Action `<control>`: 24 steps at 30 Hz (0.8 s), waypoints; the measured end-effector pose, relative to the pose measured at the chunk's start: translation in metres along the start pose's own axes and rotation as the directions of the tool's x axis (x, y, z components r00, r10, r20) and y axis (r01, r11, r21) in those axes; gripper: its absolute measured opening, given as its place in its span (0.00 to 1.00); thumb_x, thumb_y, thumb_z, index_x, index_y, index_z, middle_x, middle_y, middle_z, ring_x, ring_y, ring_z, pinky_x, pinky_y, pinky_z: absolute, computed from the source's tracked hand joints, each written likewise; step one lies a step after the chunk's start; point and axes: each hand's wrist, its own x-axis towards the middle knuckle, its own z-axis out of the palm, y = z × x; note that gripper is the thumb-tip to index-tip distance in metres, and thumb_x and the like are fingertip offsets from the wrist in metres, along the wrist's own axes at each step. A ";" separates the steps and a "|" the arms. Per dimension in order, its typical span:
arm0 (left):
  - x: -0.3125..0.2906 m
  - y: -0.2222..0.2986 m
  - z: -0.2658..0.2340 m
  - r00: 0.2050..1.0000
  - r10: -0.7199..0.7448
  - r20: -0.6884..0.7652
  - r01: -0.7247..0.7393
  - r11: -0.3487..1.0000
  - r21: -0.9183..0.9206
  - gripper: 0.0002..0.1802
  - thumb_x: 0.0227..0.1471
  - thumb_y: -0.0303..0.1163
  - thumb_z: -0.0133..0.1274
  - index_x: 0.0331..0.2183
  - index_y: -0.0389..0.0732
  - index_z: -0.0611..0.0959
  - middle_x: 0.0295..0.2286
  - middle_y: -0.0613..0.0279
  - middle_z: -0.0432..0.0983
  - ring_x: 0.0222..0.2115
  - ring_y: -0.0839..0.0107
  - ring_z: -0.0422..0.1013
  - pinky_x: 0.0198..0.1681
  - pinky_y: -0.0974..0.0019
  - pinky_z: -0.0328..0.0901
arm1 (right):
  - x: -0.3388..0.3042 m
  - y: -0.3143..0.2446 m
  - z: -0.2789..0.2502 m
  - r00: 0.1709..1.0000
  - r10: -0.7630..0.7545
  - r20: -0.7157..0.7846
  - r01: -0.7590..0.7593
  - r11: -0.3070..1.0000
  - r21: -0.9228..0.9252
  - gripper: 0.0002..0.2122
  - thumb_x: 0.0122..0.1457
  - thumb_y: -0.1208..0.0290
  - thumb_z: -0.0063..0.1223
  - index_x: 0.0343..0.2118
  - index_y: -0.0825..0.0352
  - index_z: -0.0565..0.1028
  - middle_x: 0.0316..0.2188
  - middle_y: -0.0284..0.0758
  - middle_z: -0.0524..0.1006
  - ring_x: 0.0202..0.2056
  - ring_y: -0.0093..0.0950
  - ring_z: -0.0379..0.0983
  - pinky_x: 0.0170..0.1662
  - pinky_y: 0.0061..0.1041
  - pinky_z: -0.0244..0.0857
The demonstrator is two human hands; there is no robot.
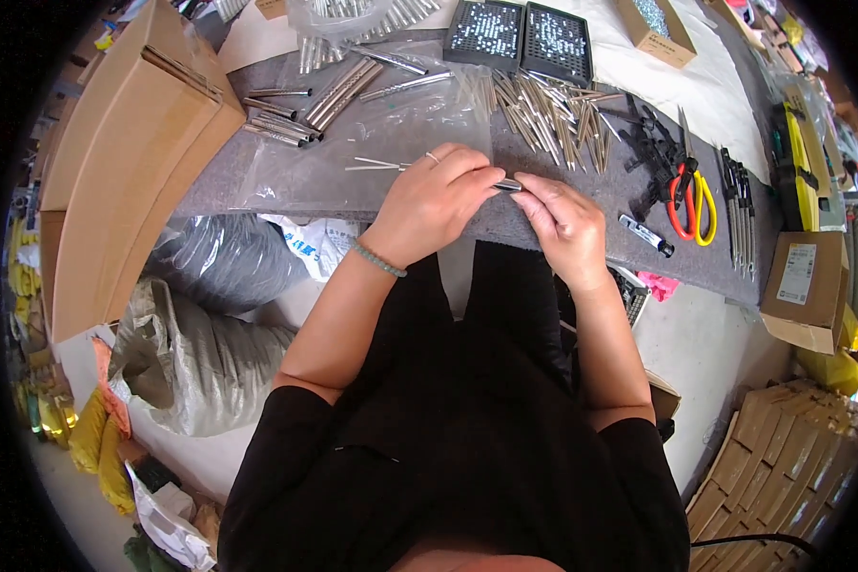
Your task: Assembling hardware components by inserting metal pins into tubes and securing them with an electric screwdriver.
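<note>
Small metal rod (507, 185) is pinched between both hands just above the near edge of the grey table (257, 181); its long axis runs left-right, hand to hand; left hand (437, 202) is closed over one end, fingers curled, covering most of it; right hand (564, 221) is clamped on the other end by fingertips; both equally near; heap of metal pins (543, 119) lies beyond, red-and-yellow scissors (688, 195) to the right.
</note>
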 end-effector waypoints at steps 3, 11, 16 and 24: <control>0.002 0.001 -0.003 0.998 -0.038 0.047 0.039 0.999 -0.020 0.14 0.39 0.25 0.59 0.34 0.37 0.79 0.31 0.59 0.71 0.33 0.60 0.69 0.35 0.63 0.66 | 0.000 -0.001 0.000 1.000 -0.011 -0.007 0.011 1.000 -0.004 0.09 0.47 0.75 0.60 0.33 0.68 0.76 0.29 0.38 0.78 0.31 0.34 0.76 0.33 0.27 0.70; 0.005 0.002 -0.007 0.998 -0.029 0.062 0.029 1.000 0.010 0.15 0.39 0.25 0.58 0.35 0.37 0.79 0.31 0.58 0.71 0.33 0.60 0.69 0.36 0.62 0.66 | 0.000 0.005 0.002 0.998 0.062 0.027 -0.063 0.996 0.058 0.10 0.46 0.75 0.60 0.33 0.68 0.76 0.29 0.39 0.78 0.30 0.35 0.76 0.33 0.27 0.69; 0.007 0.002 -0.009 0.994 -0.030 0.102 0.030 1.000 0.000 0.14 0.40 0.25 0.58 0.35 0.37 0.79 0.32 0.57 0.71 0.34 0.59 0.69 0.36 0.62 0.65 | 0.000 0.004 0.003 0.998 0.055 -0.010 -0.054 0.995 0.089 0.10 0.46 0.75 0.61 0.32 0.68 0.76 0.30 0.39 0.78 0.31 0.34 0.76 0.34 0.27 0.69; 0.007 0.004 -0.011 0.988 -0.054 0.141 0.055 0.998 -0.009 0.14 0.40 0.25 0.57 0.35 0.37 0.79 0.32 0.56 0.71 0.34 0.58 0.69 0.37 0.61 0.65 | 0.000 0.000 0.001 0.997 0.078 0.029 -0.080 0.992 0.100 0.09 0.45 0.76 0.61 0.32 0.68 0.77 0.30 0.38 0.78 0.31 0.34 0.76 0.34 0.26 0.70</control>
